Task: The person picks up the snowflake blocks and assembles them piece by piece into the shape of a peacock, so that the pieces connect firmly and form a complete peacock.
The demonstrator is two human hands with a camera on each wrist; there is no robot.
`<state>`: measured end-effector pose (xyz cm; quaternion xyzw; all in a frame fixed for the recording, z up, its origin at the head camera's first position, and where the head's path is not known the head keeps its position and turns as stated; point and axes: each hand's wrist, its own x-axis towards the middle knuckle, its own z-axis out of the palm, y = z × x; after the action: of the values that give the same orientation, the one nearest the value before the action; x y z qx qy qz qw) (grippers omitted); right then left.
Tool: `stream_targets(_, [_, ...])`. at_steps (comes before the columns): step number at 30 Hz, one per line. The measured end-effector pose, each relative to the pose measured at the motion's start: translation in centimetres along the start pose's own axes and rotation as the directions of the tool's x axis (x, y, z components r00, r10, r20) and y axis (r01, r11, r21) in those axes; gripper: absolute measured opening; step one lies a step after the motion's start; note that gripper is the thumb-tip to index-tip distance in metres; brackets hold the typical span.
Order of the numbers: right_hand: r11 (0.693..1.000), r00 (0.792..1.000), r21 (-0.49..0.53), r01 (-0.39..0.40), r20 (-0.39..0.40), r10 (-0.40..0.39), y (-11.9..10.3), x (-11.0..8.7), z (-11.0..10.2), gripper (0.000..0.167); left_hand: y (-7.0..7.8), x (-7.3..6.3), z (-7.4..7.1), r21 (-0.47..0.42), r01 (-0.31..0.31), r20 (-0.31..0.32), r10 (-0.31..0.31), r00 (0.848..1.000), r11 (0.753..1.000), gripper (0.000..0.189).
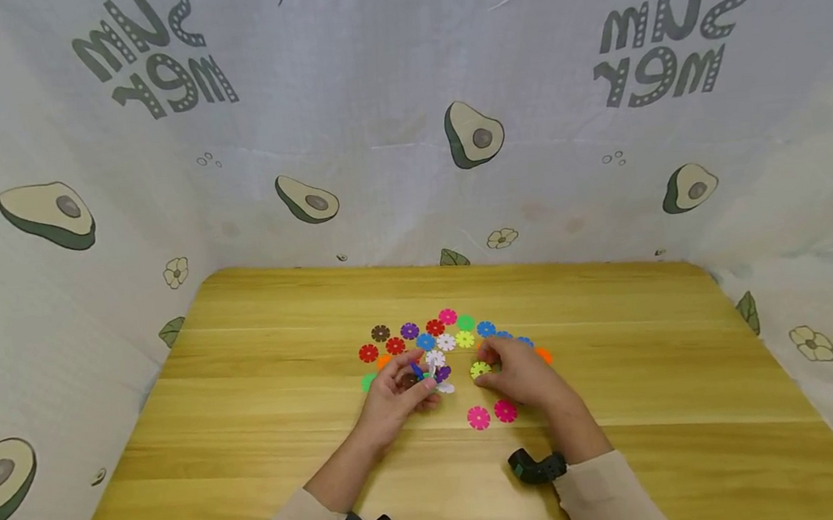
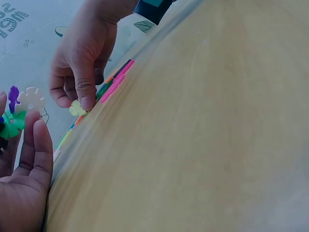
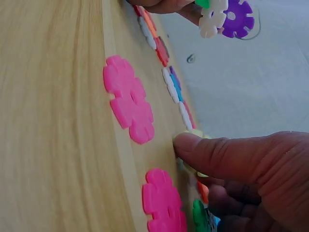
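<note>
My left hand grips a small cluster of notched plastic snowflake discs joined at their slots. In the left wrist view, a white disc, a purple disc and a green disc stand at angles to each other in it. To the right, my right hand pinches a single yellow snowflake disc between thumb and fingers, low over the table. The yellow disc is apart from the cluster. Two flat pink discs lie on the near side of the right hand.
Many loose discs in several colours are spread beyond the hands, among them a brown disc, a red disc and a blue disc. They lie flat on the wooden table. A printed curtain hangs behind its far edge.
</note>
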<state>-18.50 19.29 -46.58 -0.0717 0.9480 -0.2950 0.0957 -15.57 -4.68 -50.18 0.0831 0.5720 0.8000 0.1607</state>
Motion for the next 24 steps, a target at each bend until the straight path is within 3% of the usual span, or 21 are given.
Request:
stream_targets(5, [0.997, 0.999, 0.060, 0.045, -0.031, -0.043, -0.7, -0.1, 0.2, 0.017, -0.1, -0.1, 0.1, 0.045, 0.003, -0.011, -0.002, 1.000, 0.999, 0.050])
stream_targets(8, [0.975, 0.995, 0.207, 0.083, -0.072, -0.070, -1.2, -0.3, 0.2, 0.017, -0.1, -0.1, 0.2, 0.051, 0.012, -0.024, -0.011, 1.000, 0.999, 0.048])
stream_targets(10, [0.924, 0.991, 0.362, 0.123, -0.094, -0.095, -1.6, -0.5, 0.2, 0.019, -0.1, -0.1, 0.3, 0.051, 0.017, -0.031, -0.015, 0.999, 0.999, 0.047])
stream_targets(12, [0.846, 0.983, 0.501, 0.181, -0.111, -0.145, -1.9, -0.7, 0.2, 0.020, 0.0, -0.1, 0.3, 0.055, 0.016, -0.032, -0.014, 0.999, 0.998, 0.046])
stream_targets(15, [0.759, 0.970, 0.604, 0.242, -0.123, -0.212, -2.4, -0.8, 0.4, 0.021, 0.0, -0.1, 0.2, 0.063, 0.008, -0.028, -0.006, 1.000, 0.998, 0.045])
stream_targets(17, [0.752, 0.964, 0.606, 0.261, -0.129, -0.231, -2.6, -0.8, 0.6, 0.021, -0.1, -0.1, 0.1, 0.066, 0.002, -0.017, -0.001, 1.000, 0.998, 0.045])
stream_targets(24, [0.782, 0.963, 0.561, 0.270, -0.154, -0.222, -2.8, -0.9, 1.0, 0.020, -0.2, -0.1, 0.0, 0.062, -0.001, -0.005, 0.001, 1.000, 0.998, 0.047])
